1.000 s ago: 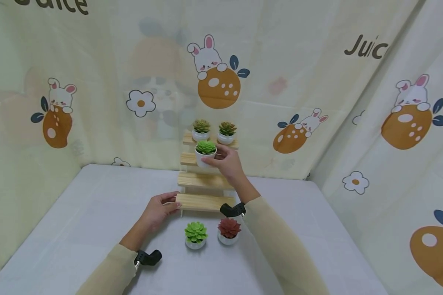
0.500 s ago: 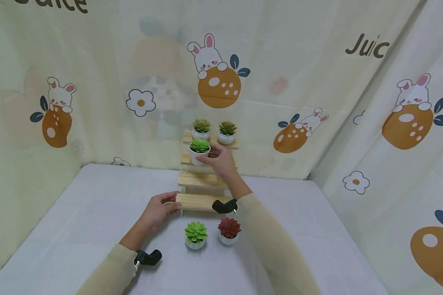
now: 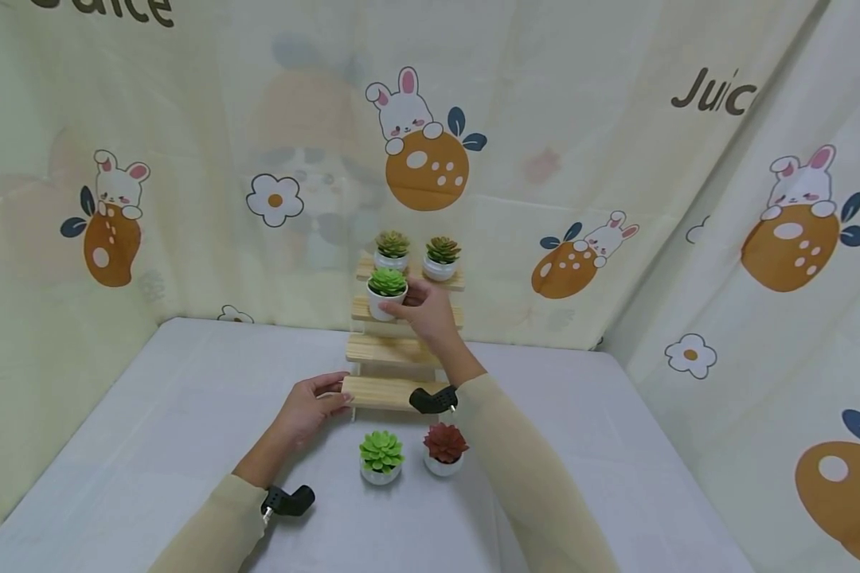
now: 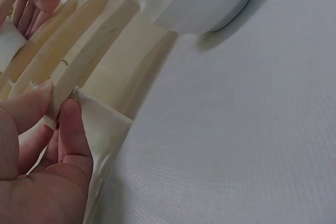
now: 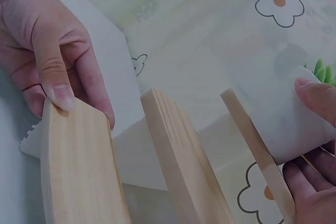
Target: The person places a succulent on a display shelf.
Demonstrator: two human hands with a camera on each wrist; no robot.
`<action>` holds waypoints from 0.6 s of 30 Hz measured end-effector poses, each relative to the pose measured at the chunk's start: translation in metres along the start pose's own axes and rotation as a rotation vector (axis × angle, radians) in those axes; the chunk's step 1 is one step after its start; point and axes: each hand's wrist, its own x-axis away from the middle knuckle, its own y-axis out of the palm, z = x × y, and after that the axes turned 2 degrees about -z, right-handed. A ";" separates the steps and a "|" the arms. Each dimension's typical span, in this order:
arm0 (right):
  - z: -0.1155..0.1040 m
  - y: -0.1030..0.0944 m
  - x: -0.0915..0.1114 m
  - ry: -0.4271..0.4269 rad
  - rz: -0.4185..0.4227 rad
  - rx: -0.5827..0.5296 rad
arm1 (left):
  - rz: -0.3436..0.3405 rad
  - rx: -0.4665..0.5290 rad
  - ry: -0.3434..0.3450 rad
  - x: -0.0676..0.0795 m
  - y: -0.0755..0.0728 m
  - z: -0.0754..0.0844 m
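My right hand (image 3: 430,314) pinches a white pot with a bright green succulent (image 3: 388,282) at the left part of the second shelf from the top. In the right wrist view the base of that white pot (image 5: 296,124) is right at the wooden board. With thumb and fingers my left hand (image 3: 311,410) grips the left end of the lowest board (image 3: 383,391) of the tiered wooden stand. The left wrist view shows that thumb on top of the board (image 4: 86,56) and the fingers beneath. Two more succulents (image 3: 391,244) (image 3: 441,253) stand on the top shelf.
In front of the stand, a light green succulent (image 3: 381,452) and a red succulent (image 3: 445,444) in white pots stand on the white-covered table (image 3: 208,398). A curtain (image 3: 315,119) printed with rabbits and fruit hangs behind and at the sides.
My right hand has shifted the green succulent a little to the left along the second shelf, then held nearly still. The left hand has stayed at the lowest board.
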 end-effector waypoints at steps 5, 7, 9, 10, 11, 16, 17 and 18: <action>0.000 -0.001 0.003 0.011 0.012 0.033 | 0.002 -0.003 0.001 0.000 0.001 0.000; -0.001 -0.002 0.005 0.016 0.015 0.037 | 0.008 -0.002 -0.002 0.000 0.001 0.000; -0.002 -0.003 0.008 0.019 0.016 0.024 | 0.012 -0.002 -0.006 0.000 0.001 0.000; -0.003 -0.004 0.009 0.021 0.017 0.014 | 0.014 -0.001 -0.006 0.000 0.001 0.000; -0.003 -0.004 0.009 0.021 0.017 0.003 | 0.018 0.003 -0.010 0.000 0.001 0.000; -0.006 -0.008 0.016 0.002 0.028 -0.040 | 0.017 0.003 -0.007 0.000 0.001 0.000; -0.006 -0.009 0.018 -0.008 0.034 -0.043 | 0.018 0.003 -0.008 0.000 0.001 0.000; -0.006 -0.010 0.020 -0.020 0.041 -0.040 | 0.015 0.002 -0.006 0.000 0.002 0.000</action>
